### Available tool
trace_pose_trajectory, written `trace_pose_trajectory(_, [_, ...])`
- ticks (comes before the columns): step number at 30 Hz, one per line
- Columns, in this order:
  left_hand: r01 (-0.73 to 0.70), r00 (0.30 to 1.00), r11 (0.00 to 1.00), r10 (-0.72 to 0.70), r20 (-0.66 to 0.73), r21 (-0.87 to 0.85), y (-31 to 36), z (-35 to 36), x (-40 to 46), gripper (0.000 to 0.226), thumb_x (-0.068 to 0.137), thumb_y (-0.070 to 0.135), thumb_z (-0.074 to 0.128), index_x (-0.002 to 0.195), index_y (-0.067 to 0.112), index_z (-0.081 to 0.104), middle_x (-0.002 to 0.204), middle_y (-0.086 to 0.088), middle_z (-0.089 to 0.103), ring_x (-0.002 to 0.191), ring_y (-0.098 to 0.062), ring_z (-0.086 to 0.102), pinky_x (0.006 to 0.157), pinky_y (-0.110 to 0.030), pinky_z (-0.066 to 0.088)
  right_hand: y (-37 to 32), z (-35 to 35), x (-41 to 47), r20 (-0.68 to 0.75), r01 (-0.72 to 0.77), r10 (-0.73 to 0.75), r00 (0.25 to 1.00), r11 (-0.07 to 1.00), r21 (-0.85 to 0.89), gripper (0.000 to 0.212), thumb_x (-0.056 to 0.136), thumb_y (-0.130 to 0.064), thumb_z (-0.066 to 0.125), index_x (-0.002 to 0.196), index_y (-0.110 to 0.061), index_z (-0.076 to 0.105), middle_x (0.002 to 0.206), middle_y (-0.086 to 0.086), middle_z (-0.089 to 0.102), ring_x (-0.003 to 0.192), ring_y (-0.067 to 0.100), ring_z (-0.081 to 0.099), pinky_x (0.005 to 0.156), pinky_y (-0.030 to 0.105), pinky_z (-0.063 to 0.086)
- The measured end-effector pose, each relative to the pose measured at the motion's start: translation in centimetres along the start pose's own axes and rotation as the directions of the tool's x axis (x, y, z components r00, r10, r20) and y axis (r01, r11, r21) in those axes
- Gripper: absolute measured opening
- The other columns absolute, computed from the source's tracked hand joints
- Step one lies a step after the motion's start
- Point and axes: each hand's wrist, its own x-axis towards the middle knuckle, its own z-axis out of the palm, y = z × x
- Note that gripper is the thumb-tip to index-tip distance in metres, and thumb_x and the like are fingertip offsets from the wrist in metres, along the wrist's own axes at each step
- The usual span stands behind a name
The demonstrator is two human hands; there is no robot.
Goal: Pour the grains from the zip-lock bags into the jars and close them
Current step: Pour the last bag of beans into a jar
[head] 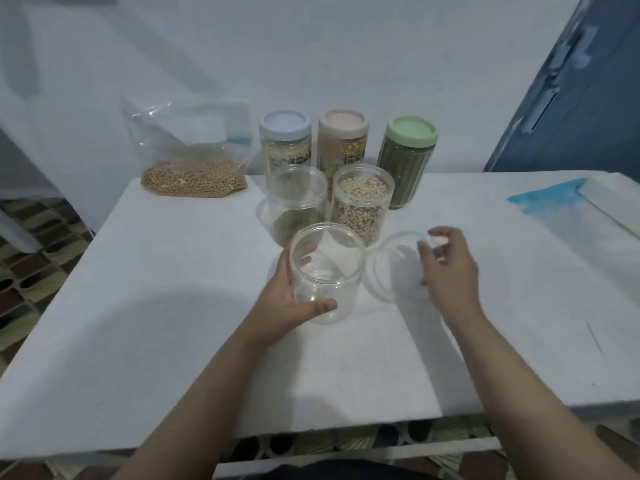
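Gripping empty jar (322,289), left hand (287,299) curled

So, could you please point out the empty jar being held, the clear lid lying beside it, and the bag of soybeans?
Empty jar (323,271): head view, on its clear side wall.
Clear lid (384,271): head view, on its flat top.
Bag of soybeans (192,180): head view, on the beans inside.

A white table (173,306) stands against a pale wall (311,46). Right of the table rises a blue door (571,116). Left of the table, patterned floor tiles (31,271) show.
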Motion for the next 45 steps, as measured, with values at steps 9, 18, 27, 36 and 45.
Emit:
trace_pose_trajectory(9, [-0.049,0.991,0.999,0.051,-0.124,0.013,1.3,0.9,-2.0,0.107,0.063,0.076,0.071,0.147,0.054,0.009,0.158,0.021,0.022,0.147,-0.004,0.024,0.119,-0.036,0.026,0.0,0.3,-1.3,0.023,0.286,-0.290,0.957,0.924,-0.254,0.021,0.084,-0.011,0.050,0.093,-0.017,0.068,0.099,-0.001,0.065,0.089,0.025,0.058,0.078,0.039,0.045])
trace_pose_trajectory(18, [-0.164,0.786,0.987,0.128,-0.605,-0.004,8.3,-3.5,-1.2,0.033,0.094,0.036,0.050,0.126,0.030,0.050,0.129,0.014,0.053,0.121,-0.004,0.049,0.100,-0.020,0.042,-16.5,2.1,-3.9,0.148,0.531,-0.570,0.808,0.815,0.233,0.016,0.085,-0.005,0.056,0.078,-0.015,0.066,0.067,-0.010,0.060,0.062,0.012,0.053,0.056,0.016,0.038])
trace_pose_trajectory(27, [-0.012,0.590,0.997,0.069,-0.805,0.077,8.3,-20.8,8.1,0.022,0.098,0.026,0.052,0.120,0.024,0.053,0.131,0.004,0.048,0.121,-0.015,0.050,0.104,-0.033,0.043,-25.6,20.1,0.9,0.212,0.298,-0.389,0.897,0.884,0.361,0.015,0.090,-0.010,0.052,0.103,-0.015,0.058,0.104,-0.001,0.060,0.087,0.016,0.055,0.075,0.025,0.039])
trace_pose_trajectory(36, [0.366,0.667,0.929,-0.305,-0.680,-0.058,2.0,-33.1,19.0,0.066,0.098,0.046,0.047,0.150,0.009,0.030,0.152,-0.014,0.038,0.138,-0.034,0.038,0.114,-0.043,0.033,-25.3,33.6,9.0,0.159,-0.302,0.281,0.946,0.944,0.133,0.062,0.097,-0.023,0.047,0.153,-0.013,0.022,0.151,0.017,0.037,0.139,0.037,0.033,0.107,0.040,0.034])
trace_pose_trajectory(45, [0.142,0.794,0.985,-0.175,-0.582,-0.102,-0.3,-34.6,20.5,0.028,0.095,0.034,0.056,0.089,0.008,0.065,0.086,0.002,0.067,0.085,-0.016,0.062,0.072,-0.025,0.044,-23.6,37.3,10.5,0.143,-0.353,0.331,0.933,0.918,0.180,0.062,0.096,-0.042,0.055,0.148,-0.014,0.037,0.149,0.017,0.035,0.132,0.037,0.043,0.106,0.040,0.039])
